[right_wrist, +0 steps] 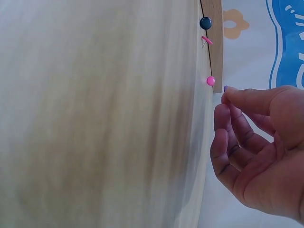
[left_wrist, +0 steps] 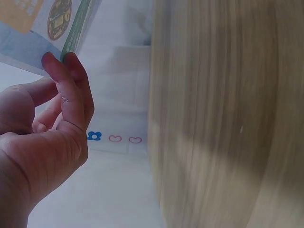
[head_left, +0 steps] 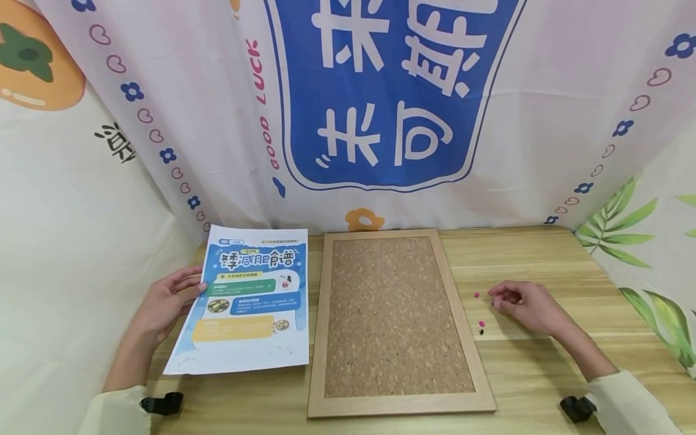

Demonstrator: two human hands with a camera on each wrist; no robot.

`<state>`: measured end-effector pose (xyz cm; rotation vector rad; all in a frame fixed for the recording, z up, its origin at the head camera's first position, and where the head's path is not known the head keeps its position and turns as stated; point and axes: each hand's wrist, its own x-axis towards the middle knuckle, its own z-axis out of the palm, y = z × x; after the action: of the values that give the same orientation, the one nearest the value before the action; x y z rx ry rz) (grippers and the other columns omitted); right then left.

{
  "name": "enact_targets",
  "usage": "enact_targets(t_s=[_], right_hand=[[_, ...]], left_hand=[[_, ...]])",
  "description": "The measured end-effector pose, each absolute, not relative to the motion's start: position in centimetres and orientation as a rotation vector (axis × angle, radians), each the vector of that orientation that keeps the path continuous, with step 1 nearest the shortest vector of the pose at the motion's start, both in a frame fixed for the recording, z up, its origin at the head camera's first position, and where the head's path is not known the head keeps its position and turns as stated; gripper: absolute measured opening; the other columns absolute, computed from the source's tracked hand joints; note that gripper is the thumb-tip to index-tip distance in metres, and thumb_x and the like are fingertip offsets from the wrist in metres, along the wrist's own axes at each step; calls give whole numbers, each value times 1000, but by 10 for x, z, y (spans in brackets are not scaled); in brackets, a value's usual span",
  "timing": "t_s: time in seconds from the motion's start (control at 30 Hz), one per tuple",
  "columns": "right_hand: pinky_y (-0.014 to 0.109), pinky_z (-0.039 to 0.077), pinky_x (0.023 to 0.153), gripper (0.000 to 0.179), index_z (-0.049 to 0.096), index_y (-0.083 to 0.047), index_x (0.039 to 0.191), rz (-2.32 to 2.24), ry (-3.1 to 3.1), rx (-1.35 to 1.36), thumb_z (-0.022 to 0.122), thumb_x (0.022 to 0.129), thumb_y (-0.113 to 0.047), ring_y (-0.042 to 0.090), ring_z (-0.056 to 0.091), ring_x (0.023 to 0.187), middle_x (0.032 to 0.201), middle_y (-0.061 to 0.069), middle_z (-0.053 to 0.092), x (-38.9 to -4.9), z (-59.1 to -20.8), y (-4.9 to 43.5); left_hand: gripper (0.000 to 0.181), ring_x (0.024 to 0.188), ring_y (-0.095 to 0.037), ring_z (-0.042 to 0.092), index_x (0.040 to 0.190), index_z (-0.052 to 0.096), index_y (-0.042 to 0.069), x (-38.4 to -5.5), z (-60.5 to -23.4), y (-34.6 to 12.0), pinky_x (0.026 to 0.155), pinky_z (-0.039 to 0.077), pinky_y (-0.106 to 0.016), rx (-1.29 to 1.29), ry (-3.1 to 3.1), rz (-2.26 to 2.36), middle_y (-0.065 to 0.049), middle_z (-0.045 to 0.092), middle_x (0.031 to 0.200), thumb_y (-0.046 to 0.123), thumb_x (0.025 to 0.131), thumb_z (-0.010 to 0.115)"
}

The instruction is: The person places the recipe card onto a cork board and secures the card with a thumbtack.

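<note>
One printed cloth backdrop (head_left: 380, 90), white with a blue emblem, white lettering and "GOOD LUCK" in red; hung behind the desk.

One desk (head_left: 516, 257), wood-grain top.

One corkboard (head_left: 397, 314) in a pale wooden frame (head_left: 402, 405); lies flat near the middle of the desk, long sides running front to back. Cork bare: neither paper nor tack on it.

One printed poster sheet (head_left: 247, 302), Chinese heading, green, blue and yellow text bands. Location: raised above the desk at a tilt, left of the corkboard and not over it.

One left grip (head_left: 165, 305): clamped on the poster sheet at its left edge, a fingertip on the printed face, other fingers behind the paper.

One right grip (head_left: 530, 309): above the desk, right of the corkboard; thumb and forefinger together on a purple thumbtack, remaining fingers loosely bent.

Two black wrist cameras (head_left: 165, 403), one at each cuff.

Four thumbtacks. Purple thumbtack (right_wrist: 225, 89): at the right fingertips, barely showing. Far pink thumbtack (head_left: 476, 295): on the desk, near the right grip. Near pink thumbtack (head_left: 481, 324): closer to the front. Black thumbtack (head_left: 481, 331): just beside it.

Progress, as judged: early. Done: sheet and first tack in hand. Outstanding, apparently: sheet not yet laid on the cork, no tack pressed in, three tacks unused.
</note>
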<state>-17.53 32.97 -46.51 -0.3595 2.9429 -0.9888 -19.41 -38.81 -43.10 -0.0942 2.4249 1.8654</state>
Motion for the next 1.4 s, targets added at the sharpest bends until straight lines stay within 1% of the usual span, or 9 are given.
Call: enact_targets(t_s=[0.17, 0.37, 0.53, 0.67, 0.83, 0.93, 1.0, 1.2, 1.4], right_hand=[[20, 56, 72, 19, 78, -3, 115, -1014, 2929, -363, 76, 97, -8, 2, 63, 82, 95, 0, 75, -177, -465, 329], [21, 57, 70, 20, 77, -1, 116, -1060, 2907, -368, 76, 99, -10, 3, 63, 82, 96, 3, 76, -179, -464, 327], [21, 56, 69, 20, 77, -1, 117, -1090, 2901, -364, 75, 100, -10, 3, 64, 83, 97, 4, 77, -181, -464, 325], [21, 57, 70, 21, 77, -1, 119, -1107, 2904, -352, 76, 99, -9, 3, 64, 84, 99, 6, 77, -181, -464, 325], [21, 57, 71, 24, 76, 0, 121, -1128, 2918, -351, 76, 99, -10, 3, 64, 85, 101, 7, 78, -178, -463, 326], [20, 57, 71, 25, 75, 1, 121, -1143, 2923, -353, 76, 100, -11, 2, 64, 85, 102, 8, 78, -178, -464, 326], [20, 57, 71, 25, 75, 1, 122, -1159, 2918, -354, 75, 100, -12, 2, 63, 85, 102, 9, 78, -180, -464, 325], [20, 57, 70, 25, 75, 2, 122, -1179, 2921, -362, 74, 101, -12, 3, 64, 84, 102, 10, 79, -183, -461, 320], [20, 57, 71, 25, 74, 2, 123, -1193, 2914, -366, 73, 101, -11, 11, 69, 86, 101, 10, 81, -186, -456, 313]], left_hand=[[54, 92, -6, 77, 154, 47, 5, -195, -432, -378, 76, 67, -27, -95, 2407, 1886, 23, 74, 108, 18, 106, 70], [62, 95, -6, 77, 159, 40, 0, -199, -433, -362, 79, 67, -28, -91, 2391, 1877, 22, 73, 110, 20, 107, 67], [64, 96, -6, 77, 163, 36, 0, -205, -435, -343, 82, 67, -28, -110, 2370, 1840, 21, 71, 111, 18, 109, 65], [62, 96, -7, 76, 164, 37, 2, -212, -437, -326, 82, 67, -30, -114, 2376, 1796, 11, 71, 117, 17, 109, 63], [60, 97, -11, 77, 163, 40, 5, -217, -441, -309, 83, 68, -33, -96, 2373, 1779, -10, 67, 134, 16, 109, 63], [59, 96, -12, 77, 162, 41, 4, -219, -443, -302, 83, 68, -33, -75, 2367, 1775, -20, 63, 140, 14, 109, 63], [58, 95, -13, 77, 162, 42, 3, -219, -444, -298, 82, 68, -33, -66, 2361, 1771, -23, 61, 141, 12, 108, 63], [56, 96, -17, 77, 161, 44, 4, -222, -447, -284, 81, 68, -33, -40, 2334, 1771, -24, 60, 143, 10, 108, 63], [55, 99, -18, 76, 159, 46, 4, -224, -449, -270, 82, 67, -32, -46, 2317, 1772, -24, 59, 146, 9, 107, 63]])
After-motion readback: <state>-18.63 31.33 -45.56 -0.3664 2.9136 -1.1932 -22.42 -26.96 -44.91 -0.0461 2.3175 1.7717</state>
